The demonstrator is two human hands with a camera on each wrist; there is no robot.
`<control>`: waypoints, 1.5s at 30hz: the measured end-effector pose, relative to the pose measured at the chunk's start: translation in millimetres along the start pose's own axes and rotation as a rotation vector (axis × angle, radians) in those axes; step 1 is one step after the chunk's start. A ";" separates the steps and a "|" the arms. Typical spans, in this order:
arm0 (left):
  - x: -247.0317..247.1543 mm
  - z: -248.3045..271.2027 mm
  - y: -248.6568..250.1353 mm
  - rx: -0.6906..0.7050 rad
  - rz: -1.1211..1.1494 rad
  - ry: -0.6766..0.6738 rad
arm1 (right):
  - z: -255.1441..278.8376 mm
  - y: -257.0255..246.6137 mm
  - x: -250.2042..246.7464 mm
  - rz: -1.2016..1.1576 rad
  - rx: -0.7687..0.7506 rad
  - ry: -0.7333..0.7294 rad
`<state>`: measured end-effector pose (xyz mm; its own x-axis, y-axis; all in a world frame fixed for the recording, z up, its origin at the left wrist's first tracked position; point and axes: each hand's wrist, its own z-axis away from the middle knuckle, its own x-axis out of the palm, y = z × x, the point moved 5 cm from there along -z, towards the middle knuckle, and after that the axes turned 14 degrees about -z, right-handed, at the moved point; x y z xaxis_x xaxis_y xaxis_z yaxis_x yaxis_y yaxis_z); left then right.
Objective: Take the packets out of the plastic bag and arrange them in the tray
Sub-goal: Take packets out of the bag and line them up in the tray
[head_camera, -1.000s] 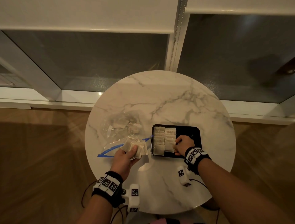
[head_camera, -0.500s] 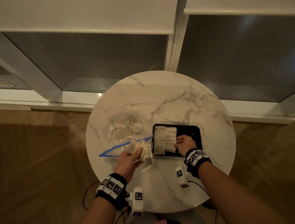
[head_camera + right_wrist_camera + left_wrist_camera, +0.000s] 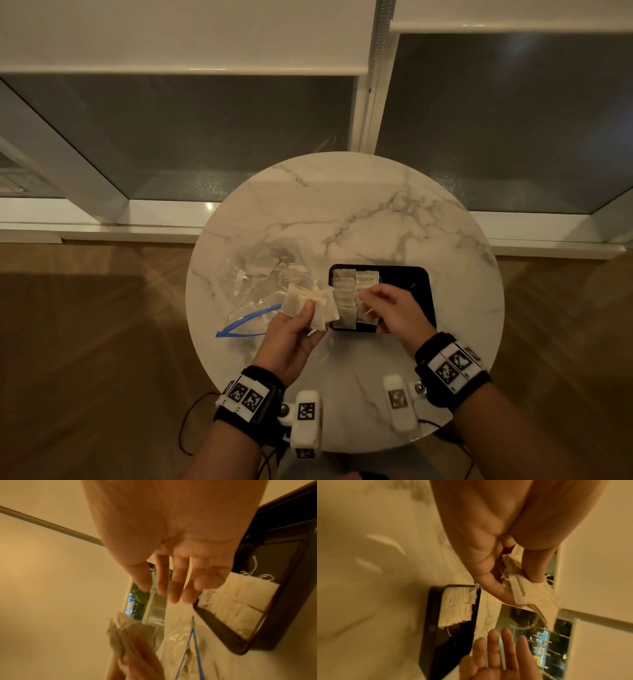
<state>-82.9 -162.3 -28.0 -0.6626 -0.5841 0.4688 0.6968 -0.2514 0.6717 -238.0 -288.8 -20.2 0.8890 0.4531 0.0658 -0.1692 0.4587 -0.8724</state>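
My left hand [image 3: 303, 317] pinches a fanned bunch of pale packets [image 3: 308, 303] between thumb and fingers, just above the table at the tray's left edge; the left wrist view shows that grip [image 3: 513, 586] on the packets [image 3: 537, 599]. The black tray [image 3: 423, 291] holds two rows of packets [image 3: 346, 291] in its left part. My right hand [image 3: 371, 299] hovers over those rows, fingers straight and holding nothing, as the right wrist view [image 3: 171, 591] shows. It points toward the held bunch. The clear plastic bag [image 3: 260, 277] with its blue zip [image 3: 245, 320] lies left of the tray.
The round marble table [image 3: 359, 212] stands by a window wall, with wooden floor around it. The tray's right part [image 3: 281, 555] is bare apart from a loose string. Cables hang below the table's near edge [image 3: 191, 421].
My right hand has lifted off the packets in the tray and moved left, fingers spread. My left hand has carried its bunch of packets right, up to the tray's left edge.
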 end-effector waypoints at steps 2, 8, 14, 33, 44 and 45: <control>5.6 1.0 5.7 0.008 0.082 -0.056 | 24.7 -14.0 17.5 -0.025 -0.018 -0.148; 14.7 6.5 15.8 0.039 -0.037 -0.133 | 47.6 -41.7 36.2 -0.038 -0.102 -0.172; 10.2 12.6 31.6 0.109 -0.186 -0.121 | 56.9 -55.3 49.1 -0.043 -0.147 -0.176; -37.1 12.7 55.2 0.114 -0.244 -0.072 | 62.5 -59.8 60.2 -0.417 -0.185 -0.002; -53.7 6.1 59.0 0.137 -0.199 -0.005 | 25.3 -54.7 -9.5 -0.246 -0.195 0.347; -54.1 5.2 58.5 0.138 -0.193 0.002 | 18.7 -47.5 -15.7 -0.208 -0.179 0.364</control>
<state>-7.8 -141.3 -11.1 -0.7796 -0.5365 0.3230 0.5127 -0.2508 0.8211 -251.9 -303.4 29.3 0.9934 0.0526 0.1022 0.0768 0.3578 -0.9306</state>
